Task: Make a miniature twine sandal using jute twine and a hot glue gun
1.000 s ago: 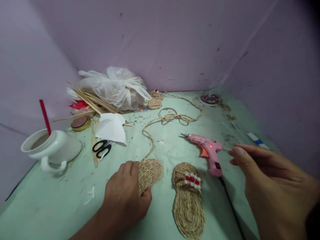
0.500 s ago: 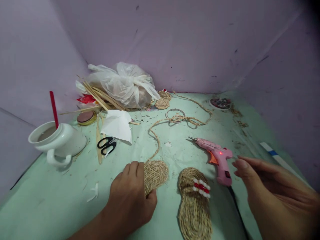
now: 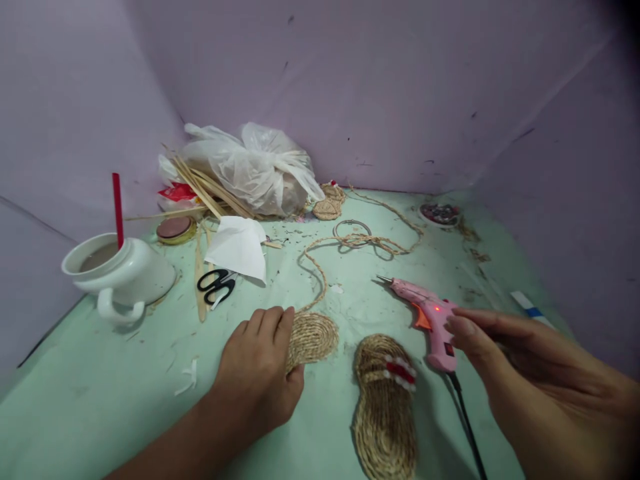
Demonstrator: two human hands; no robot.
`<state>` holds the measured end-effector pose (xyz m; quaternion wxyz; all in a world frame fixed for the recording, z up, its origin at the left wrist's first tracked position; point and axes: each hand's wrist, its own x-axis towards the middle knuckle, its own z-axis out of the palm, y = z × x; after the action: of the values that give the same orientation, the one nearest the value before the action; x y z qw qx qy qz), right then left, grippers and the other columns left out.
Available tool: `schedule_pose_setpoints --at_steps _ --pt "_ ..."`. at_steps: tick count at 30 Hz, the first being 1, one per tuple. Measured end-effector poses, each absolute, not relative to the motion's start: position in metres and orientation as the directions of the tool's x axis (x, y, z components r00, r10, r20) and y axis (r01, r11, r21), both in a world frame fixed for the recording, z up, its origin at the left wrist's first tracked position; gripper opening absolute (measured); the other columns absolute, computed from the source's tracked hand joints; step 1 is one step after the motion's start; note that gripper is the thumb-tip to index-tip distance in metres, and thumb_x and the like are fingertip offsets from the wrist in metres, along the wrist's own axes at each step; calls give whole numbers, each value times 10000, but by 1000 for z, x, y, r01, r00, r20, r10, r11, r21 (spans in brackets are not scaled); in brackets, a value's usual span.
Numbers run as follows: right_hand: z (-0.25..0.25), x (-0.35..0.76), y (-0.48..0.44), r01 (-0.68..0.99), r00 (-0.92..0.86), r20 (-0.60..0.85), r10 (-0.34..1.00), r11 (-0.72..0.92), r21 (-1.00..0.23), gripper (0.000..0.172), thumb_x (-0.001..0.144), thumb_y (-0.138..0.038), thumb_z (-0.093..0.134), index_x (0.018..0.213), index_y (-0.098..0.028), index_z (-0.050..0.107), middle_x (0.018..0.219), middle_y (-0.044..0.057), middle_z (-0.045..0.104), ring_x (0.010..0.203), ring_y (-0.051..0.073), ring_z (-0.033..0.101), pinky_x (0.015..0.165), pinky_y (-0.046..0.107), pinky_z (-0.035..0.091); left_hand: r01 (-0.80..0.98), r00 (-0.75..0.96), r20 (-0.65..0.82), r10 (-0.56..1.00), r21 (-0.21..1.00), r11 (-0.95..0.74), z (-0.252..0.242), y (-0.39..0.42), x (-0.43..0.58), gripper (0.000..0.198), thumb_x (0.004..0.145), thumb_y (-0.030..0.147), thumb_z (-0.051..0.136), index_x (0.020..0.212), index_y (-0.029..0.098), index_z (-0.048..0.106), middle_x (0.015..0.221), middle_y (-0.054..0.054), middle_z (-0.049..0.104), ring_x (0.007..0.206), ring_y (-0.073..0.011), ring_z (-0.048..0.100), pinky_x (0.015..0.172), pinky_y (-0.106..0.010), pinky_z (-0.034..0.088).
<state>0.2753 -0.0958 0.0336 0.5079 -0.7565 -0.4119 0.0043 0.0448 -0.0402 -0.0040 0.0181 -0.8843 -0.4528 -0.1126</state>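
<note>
My left hand is closed on a coiled straw-rope sole, its rounded end showing past my fingers. From the coil a loose braided rope runs back across the table. My right hand reaches in at the handle of a pink glue gun, fingers stretched and thumb apart from them; whether they touch the handle I cannot tell. The gun lies on its side with a red light lit. Between my hands lies a finished-looking rope slipper with a strap of red and white beads.
At left stand a white mug with a red stick, black-handled scissors, white paper and a round tin. Behind are a tied plastic bag, a small straw piece, a metal ring and a dish of beads.
My right hand has moved left, up to the glue gun's handle. My left hand keeps its hold on the coiled sole. The view has shifted slightly.
</note>
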Motion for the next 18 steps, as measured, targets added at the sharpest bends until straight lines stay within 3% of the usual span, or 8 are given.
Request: schedule_pose_setpoints --at_steps 3,8,13,18 --pt "38 276 -98 569 684 376 626 -135 -811 173 655 -416 739 783 -299 728 673 -34 716 430 130 600 387 230 410 799 577 222 786 47 -599 -6 -40 45 574 703 226 551 1229 17 455 1046 -187 590 938 -312 540 743 -448 512" --pt "31 280 -105 530 739 357 572 -165 -832 158 641 -362 760 760 -260 734 661 -13 707 634 187 658 631 291 488 811 567 204 798 26 -584 -7 -43 45 626 722 238 544 1288 36 370 1037 -174 592 934 -302 550 738 -423 514" --pt "20 276 -108 481 741 303 600 -158 -863 157 667 -361 744 780 -254 724 679 -9 700 655 199 648 684 342 495 816 564 190 804 20 -578 -6 -45 46 615 727 242 539 1283 44 364 1045 -172 594 945 -296 551 729 -400 518" --pt "17 276 -106 475 747 309 589 -148 -867 152 685 -347 739 805 -257 719 698 -14 698 614 179 626 638 326 491 815 567 199 799 5 -579 -7 -44 46 619 729 254 538 1284 36 368 1053 -172 596 952 -295 553 735 -391 517"
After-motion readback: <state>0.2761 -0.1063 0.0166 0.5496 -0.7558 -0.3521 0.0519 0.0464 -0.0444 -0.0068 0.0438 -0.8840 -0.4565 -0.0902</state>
